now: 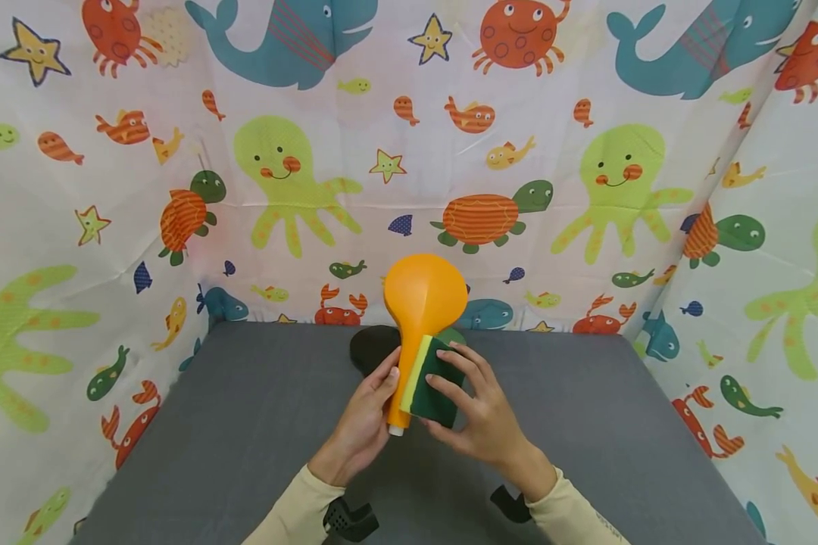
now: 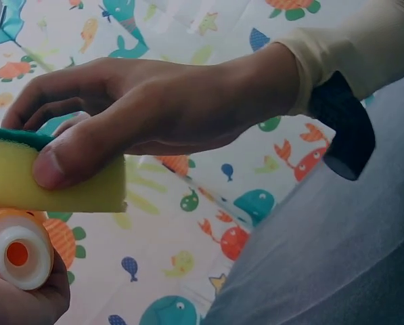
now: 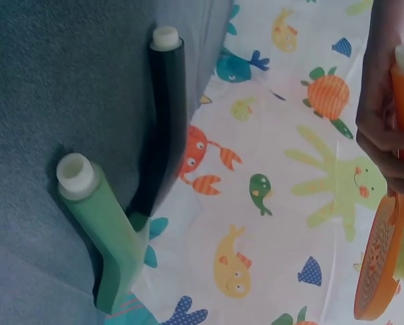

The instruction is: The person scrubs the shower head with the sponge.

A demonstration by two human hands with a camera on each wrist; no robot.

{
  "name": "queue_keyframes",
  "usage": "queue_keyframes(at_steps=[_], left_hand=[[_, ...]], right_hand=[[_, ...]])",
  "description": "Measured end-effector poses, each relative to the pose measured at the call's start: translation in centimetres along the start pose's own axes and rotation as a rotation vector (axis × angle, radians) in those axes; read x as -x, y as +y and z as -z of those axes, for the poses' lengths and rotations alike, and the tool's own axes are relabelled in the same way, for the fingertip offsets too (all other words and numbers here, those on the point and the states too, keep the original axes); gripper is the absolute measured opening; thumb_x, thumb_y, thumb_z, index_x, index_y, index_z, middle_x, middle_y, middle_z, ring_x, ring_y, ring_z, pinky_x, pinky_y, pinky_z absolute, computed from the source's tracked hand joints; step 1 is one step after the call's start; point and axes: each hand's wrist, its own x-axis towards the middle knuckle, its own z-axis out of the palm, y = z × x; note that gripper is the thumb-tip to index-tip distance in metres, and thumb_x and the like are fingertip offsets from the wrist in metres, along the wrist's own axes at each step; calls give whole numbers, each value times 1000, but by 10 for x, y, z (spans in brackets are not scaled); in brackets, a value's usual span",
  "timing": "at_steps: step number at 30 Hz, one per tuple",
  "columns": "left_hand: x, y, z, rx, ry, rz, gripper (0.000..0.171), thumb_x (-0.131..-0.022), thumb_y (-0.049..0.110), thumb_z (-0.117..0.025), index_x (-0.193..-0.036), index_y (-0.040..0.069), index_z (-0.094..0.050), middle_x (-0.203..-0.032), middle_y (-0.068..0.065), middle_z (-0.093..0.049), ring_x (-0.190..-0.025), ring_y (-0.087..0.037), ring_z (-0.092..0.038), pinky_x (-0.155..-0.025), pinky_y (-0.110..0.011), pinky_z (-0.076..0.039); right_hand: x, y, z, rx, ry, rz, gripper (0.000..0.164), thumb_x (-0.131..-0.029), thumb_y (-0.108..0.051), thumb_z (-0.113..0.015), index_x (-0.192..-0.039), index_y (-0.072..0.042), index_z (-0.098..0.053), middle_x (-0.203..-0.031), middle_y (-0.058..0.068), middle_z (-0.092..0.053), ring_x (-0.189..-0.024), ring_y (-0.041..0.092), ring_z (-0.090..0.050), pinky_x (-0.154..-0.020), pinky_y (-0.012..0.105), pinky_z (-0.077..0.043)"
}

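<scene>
An orange handheld shower head (image 1: 426, 295) is held up over the table, its round head at the top and its white-tipped handle end lowest. My left hand (image 1: 360, 424) grips the handle from the left. My right hand (image 1: 487, 420) pinches a sponge (image 1: 438, 384), with the dark green scouring side toward the fingers and the yellow side along the handle. In the left wrist view, the thumb presses the yellow foam (image 2: 86, 193) just above the white hollow connector (image 2: 27, 254). The nozzle face (image 3: 377, 261) shows in the right wrist view.
Behind the hands, a black shower head (image 1: 371, 347) and a green shower head (image 3: 107, 227) lie on the grey table (image 1: 279, 424). A curtain printed with sea animals (image 1: 395, 83) surrounds the table at the back and sides. Black wrist mounts (image 1: 351, 521) sit at both sleeves.
</scene>
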Motion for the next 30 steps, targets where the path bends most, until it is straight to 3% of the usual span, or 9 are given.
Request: queue_keyframes(at_steps=[12, 24, 30], left_hand=[[-2, 1, 2, 9, 18, -5, 57, -105, 38, -41, -157, 25, -22, -161, 0, -26, -141, -24, -36, -119, -41, -31], [-2, -1, 6, 30, 22, 1, 60, -104, 33, -47, -157, 24, -21, -162, 1, -24, -142, -23, -35, -119, -39, -31], [-3, 0, 5, 59, 23, -4, 56, -105, 28, -46, -156, 24, -24, -161, 0, -26, -139, -22, -38, -114, -32, -38]], right_hand=[[10, -11, -5, 0, -6, 29, 45, -92, -48, -61, -120, -13, -65, -135, 20, -53, -127, 41, -46, -97, 54, -50], [15, -10, -5, 20, -32, 17, 46, -91, -50, -60, -120, -15, -66, -136, 18, -53, -128, 40, -46, -93, 55, -52], [12, -6, -3, 15, -31, 22, 45, -90, -48, -63, -120, -14, -65, -136, 19, -54, -127, 41, -46, -91, 56, -52]])
